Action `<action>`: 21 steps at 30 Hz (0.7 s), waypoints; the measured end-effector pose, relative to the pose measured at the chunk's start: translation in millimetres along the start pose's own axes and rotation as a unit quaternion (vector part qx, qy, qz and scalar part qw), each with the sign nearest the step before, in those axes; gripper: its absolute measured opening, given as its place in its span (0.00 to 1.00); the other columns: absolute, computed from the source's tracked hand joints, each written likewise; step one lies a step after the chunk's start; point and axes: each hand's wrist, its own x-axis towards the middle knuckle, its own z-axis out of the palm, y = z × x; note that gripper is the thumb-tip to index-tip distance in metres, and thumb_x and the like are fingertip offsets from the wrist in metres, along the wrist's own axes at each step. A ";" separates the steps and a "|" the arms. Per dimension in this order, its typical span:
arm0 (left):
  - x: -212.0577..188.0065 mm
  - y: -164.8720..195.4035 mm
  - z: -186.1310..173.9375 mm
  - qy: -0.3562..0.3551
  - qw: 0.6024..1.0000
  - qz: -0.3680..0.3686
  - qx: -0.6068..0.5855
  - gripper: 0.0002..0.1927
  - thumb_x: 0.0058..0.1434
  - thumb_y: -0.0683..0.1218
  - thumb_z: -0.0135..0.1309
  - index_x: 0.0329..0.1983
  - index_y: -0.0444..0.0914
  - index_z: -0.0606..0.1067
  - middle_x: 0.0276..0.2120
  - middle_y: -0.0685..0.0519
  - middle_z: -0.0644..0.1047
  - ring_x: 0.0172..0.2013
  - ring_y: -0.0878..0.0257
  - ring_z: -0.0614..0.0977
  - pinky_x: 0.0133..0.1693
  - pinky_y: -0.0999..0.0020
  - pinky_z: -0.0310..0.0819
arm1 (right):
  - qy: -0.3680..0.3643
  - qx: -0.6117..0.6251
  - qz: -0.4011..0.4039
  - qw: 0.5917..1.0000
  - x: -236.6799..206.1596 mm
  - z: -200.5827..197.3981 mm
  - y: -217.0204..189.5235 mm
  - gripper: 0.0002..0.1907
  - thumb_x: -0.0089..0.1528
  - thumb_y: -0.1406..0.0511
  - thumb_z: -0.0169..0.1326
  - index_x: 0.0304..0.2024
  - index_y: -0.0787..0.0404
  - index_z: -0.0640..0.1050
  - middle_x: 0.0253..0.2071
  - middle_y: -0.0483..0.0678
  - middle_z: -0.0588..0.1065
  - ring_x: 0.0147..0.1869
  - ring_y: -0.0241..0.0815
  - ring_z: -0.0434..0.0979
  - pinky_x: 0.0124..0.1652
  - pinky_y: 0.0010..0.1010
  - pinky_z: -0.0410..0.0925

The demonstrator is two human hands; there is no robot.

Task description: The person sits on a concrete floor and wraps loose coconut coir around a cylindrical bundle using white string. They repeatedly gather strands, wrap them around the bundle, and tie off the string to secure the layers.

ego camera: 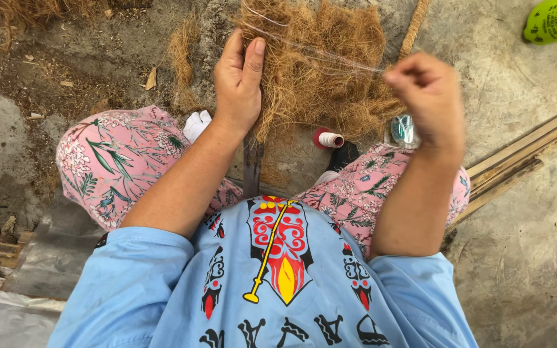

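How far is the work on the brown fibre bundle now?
Done: thin thread already crosses the coir fibre bundle. In hand: the left hand grips the bundle, and the right hand pulls the thread taut. Left: most fibre looks loose, and the thread spool still carries thread.

floor: bare grey concrete ground (523, 212), cracked, dusty
left: dirt patch with dry fibre scraps (46, 71)
right: bundle of bamboo sticks (517, 164) lying flat
bottom-left: plastic sheet (27, 283)
light: daylight, even
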 end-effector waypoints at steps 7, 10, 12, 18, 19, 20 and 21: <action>10.7 -7.2 -10.4 0.031 0.996 0.025 -0.078 0.15 0.80 0.46 0.49 0.62 0.31 0.70 0.52 0.53 0.78 0.53 0.69 0.76 0.59 0.74 0.70 | 0.218 -0.392 0.124 0.885 -26.8 -57.9 -31.5 0.09 0.65 0.61 0.65 0.46 0.55 0.84 0.32 0.45 0.77 0.34 0.38 0.74 0.36 0.33 0.67; 11.3 -5.2 -8.1 0.040 0.996 0.015 -0.073 0.14 0.80 0.46 0.50 0.61 0.31 0.71 0.48 0.53 0.78 0.50 0.70 0.76 0.56 0.75 0.70 | 0.137 -0.577 -0.087 0.801 -29.6 -48.8 -42.6 0.28 0.53 0.74 0.62 0.58 0.63 0.79 0.50 0.58 0.76 0.55 0.57 0.73 0.55 0.46 0.65; 8.5 0.0 -2.1 0.025 0.995 0.016 -0.100 0.15 0.79 0.46 0.49 0.61 0.31 0.70 0.52 0.52 0.78 0.53 0.69 0.77 0.59 0.73 0.71 | 0.077 -0.388 -0.123 0.910 -28.9 -26.3 -45.1 0.30 0.61 0.75 0.53 0.67 0.61 0.72 0.68 0.53 0.70 0.75 0.49 0.66 0.78 0.42 0.59; -5.6 15.5 19.4 -0.040 0.998 0.001 -0.056 0.14 0.79 0.48 0.48 0.58 0.33 0.71 0.47 0.55 0.78 0.48 0.71 0.77 0.52 0.75 0.73 | -0.011 -0.124 -0.234 0.964 -11.2 80.3 -37.5 0.27 0.72 0.66 0.58 0.72 0.61 0.68 0.69 0.52 0.69 0.75 0.46 0.67 0.74 0.38 0.60; -7.8 16.3 22.5 -0.039 0.999 -0.011 -0.029 0.12 0.79 0.48 0.49 0.53 0.33 0.71 0.41 0.56 0.75 0.43 0.71 0.73 0.46 0.75 0.70 | -0.040 -0.093 -0.201 0.974 -8.9 87.0 -36.0 0.25 0.71 0.64 0.58 0.70 0.62 0.69 0.66 0.51 0.71 0.69 0.44 0.70 0.70 0.36 0.63; -9.9 16.7 26.1 -0.038 0.999 -0.021 -0.001 0.11 0.80 0.48 0.50 0.49 0.34 0.71 0.36 0.57 0.72 0.38 0.72 0.70 0.40 0.76 0.66 | -0.068 -0.062 -0.168 0.982 -5.7 91.5 -33.5 0.24 0.70 0.63 0.58 0.68 0.63 0.71 0.63 0.51 0.73 0.63 0.41 0.73 0.65 0.34 0.67; -10.4 17.5 28.1 -0.036 0.999 -0.030 0.028 0.12 0.80 0.48 0.51 0.45 0.34 0.70 0.30 0.58 0.69 0.33 0.73 0.67 0.34 0.76 0.63 | -0.097 -0.029 -0.136 0.985 -2.4 92.8 -30.7 0.23 0.70 0.62 0.58 0.66 0.63 0.72 0.59 0.50 0.75 0.57 0.38 0.75 0.61 0.32 0.70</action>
